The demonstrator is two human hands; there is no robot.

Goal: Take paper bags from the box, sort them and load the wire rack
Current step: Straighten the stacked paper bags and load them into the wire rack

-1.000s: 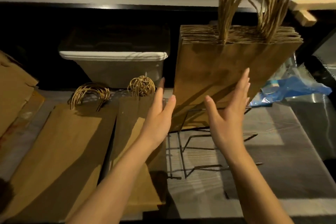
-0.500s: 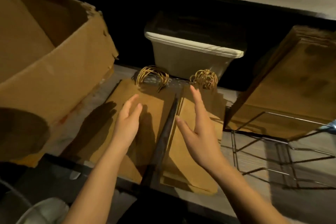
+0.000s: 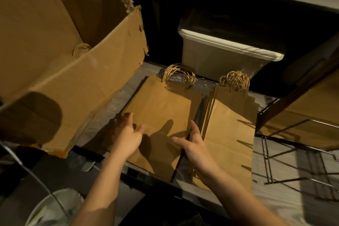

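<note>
1. The left hand [image 3: 128, 135] and the right hand [image 3: 195, 146] are showing bare and uncovered.
2. The left forearm [image 3: 102, 185] and the right forearm [image 3: 238, 191] are showing bare skin from the bottom edge of the view up to the wrists.
3. The fingers [image 3: 193, 126] are looking slender and plain, with the nails too blurred to judge.
4. Warm, dim light is catching the upper sides of both arms, and shadow is darkening their undersides.

bags [image 3: 161, 113]: I see matt brown paper, smooth | handles [image 3: 178, 74]: twisted paper cord | box [image 3: 88, 79]: raw cardboard, torn rough edges | rack [image 3: 266, 159]: thin dark metal wire | bin [image 3: 216, 57]: pale plastic, smooth rim
</note>
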